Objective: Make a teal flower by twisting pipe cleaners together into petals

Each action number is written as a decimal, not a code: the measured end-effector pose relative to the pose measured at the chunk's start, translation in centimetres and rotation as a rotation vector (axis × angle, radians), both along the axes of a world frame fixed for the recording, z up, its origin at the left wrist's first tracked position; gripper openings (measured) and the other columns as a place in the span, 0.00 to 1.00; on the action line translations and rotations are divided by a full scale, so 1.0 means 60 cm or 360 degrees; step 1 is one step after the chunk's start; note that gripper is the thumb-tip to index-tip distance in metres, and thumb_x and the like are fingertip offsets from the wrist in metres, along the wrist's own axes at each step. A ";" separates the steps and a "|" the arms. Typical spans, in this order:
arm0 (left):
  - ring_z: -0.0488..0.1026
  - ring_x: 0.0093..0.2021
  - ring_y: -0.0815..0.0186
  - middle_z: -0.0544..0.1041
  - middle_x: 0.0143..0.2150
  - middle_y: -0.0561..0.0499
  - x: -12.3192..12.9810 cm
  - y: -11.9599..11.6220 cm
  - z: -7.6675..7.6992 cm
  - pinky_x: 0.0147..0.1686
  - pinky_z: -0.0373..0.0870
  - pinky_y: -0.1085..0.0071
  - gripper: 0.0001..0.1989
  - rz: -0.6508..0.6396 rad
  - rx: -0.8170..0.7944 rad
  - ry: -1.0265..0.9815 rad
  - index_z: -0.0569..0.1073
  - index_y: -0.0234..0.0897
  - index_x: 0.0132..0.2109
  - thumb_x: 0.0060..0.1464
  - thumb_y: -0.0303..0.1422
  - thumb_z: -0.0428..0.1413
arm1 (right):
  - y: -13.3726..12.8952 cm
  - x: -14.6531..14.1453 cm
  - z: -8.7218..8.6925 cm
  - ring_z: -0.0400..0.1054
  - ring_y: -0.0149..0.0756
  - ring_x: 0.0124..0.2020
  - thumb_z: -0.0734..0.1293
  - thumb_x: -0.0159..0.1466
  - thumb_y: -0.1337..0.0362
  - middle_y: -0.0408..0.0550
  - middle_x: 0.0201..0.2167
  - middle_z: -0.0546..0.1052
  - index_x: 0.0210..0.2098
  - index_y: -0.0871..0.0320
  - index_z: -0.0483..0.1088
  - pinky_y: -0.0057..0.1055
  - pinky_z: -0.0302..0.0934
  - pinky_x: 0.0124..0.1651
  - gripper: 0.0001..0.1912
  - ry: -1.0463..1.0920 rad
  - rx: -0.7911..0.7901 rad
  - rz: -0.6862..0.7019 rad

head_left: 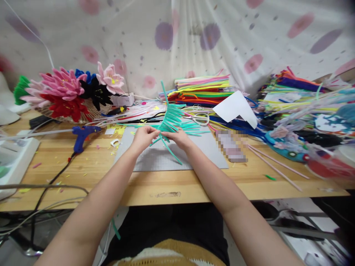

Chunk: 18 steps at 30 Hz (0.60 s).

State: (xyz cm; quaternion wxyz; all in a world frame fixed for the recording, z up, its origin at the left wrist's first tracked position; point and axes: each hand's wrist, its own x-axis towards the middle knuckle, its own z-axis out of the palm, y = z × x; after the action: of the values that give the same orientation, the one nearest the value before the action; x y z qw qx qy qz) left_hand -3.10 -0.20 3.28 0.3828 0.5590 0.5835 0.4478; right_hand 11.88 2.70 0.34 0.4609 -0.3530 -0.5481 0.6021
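Note:
Both of my hands meet above a grey mat (pixel 205 159). Between them is a fan-like row of teal pipe cleaners (pixel 171 117), with one loose end pointing up and another hanging down to the right. My left hand (pixel 144 137) is closed, thumb and index finger pinching the row's lower left end. From the other side, my right hand (pixel 179 137) grips the same row with its fingers closed over the lower edge. More teal strands lie behind my right hand on the mat. White-handled scissors (pixel 201 118) rest just beyond it.
Left of the mat lies a blue glue gun (pixel 81 136) with its cord. Fuzzy flowers (pixel 63 87) stand at the back left. Bundles of coloured pipe cleaners (pixel 205 88) are piled behind, near a white paper piece (pixel 235 107). Pink stems (pixel 277 168) lie to the right.

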 end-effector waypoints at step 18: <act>0.72 0.36 0.64 0.76 0.34 0.49 0.006 -0.021 -0.029 0.35 0.63 0.70 0.07 0.0081 0.0815 0.1154 0.73 0.38 0.36 0.53 0.36 0.54 | 0.003 0.011 -0.003 0.65 0.30 0.26 0.73 0.43 0.59 0.41 0.23 0.73 0.27 0.59 0.71 0.29 0.61 0.33 0.14 -0.0003 0.0180 -0.0118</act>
State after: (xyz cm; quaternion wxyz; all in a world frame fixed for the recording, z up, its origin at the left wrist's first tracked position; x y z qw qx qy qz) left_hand -2.74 -1.46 1.53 -0.0087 0.7422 0.5639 0.3621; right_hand 12.56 2.88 0.14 0.5016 -0.3471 -0.5682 0.5523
